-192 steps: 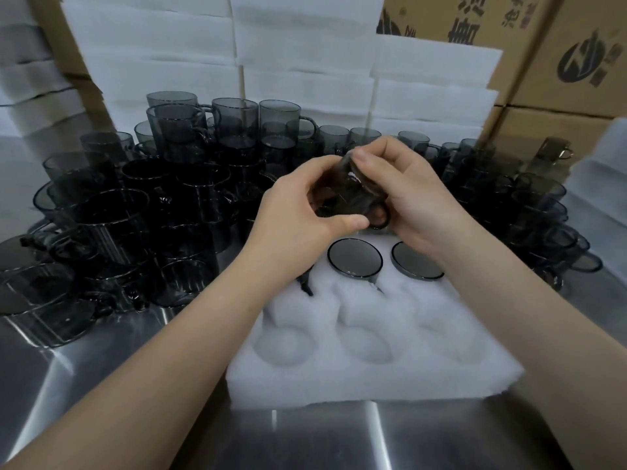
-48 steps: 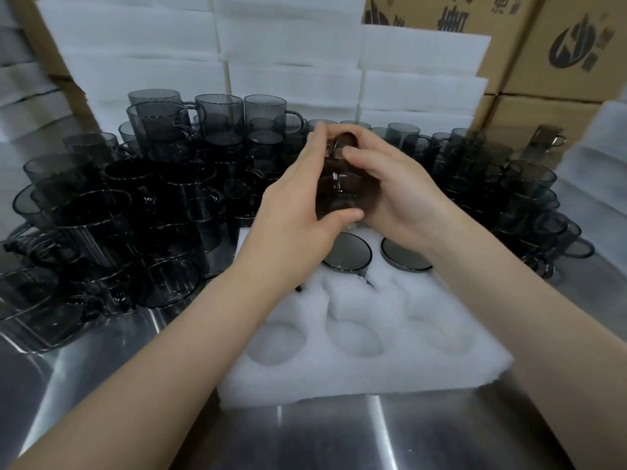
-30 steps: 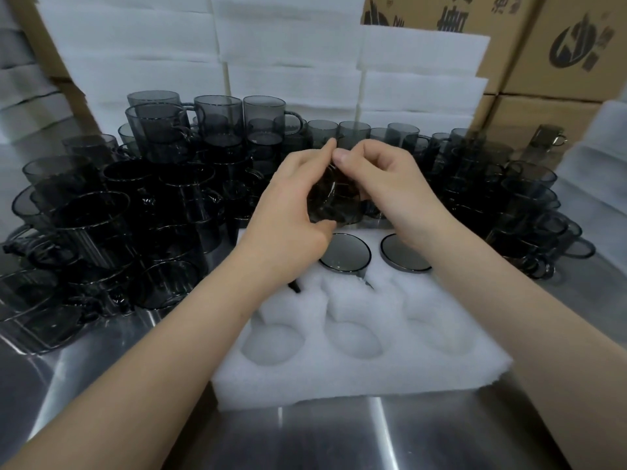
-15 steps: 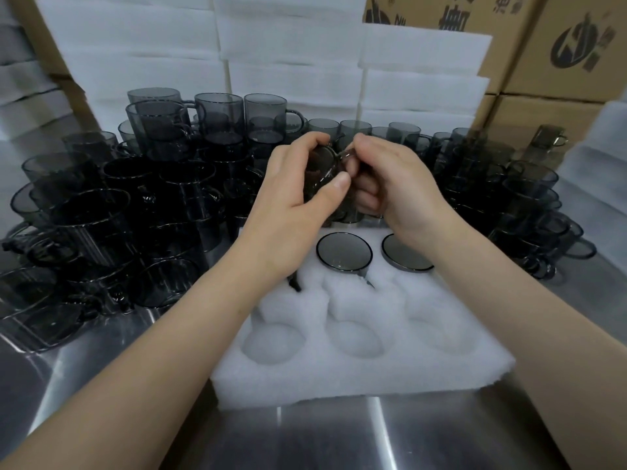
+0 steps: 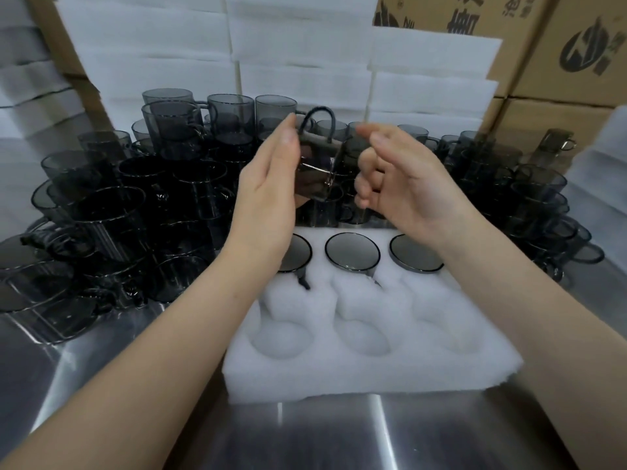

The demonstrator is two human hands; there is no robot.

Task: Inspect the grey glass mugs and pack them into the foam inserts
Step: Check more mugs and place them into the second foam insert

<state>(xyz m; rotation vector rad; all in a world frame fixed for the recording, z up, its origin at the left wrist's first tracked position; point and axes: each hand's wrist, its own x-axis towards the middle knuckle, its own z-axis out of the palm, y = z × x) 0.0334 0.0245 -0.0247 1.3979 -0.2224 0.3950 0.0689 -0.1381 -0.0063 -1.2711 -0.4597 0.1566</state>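
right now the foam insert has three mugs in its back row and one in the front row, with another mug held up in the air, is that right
No. The head view shows the front row's three cavities empty. The foam insert does have three packed mugs in its back row, and the held mug is up in the air.

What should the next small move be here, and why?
Probably lower the mug in the left hand into an empty front pocket of the foam insert: three back pockets are filled, and the right hand is off it.
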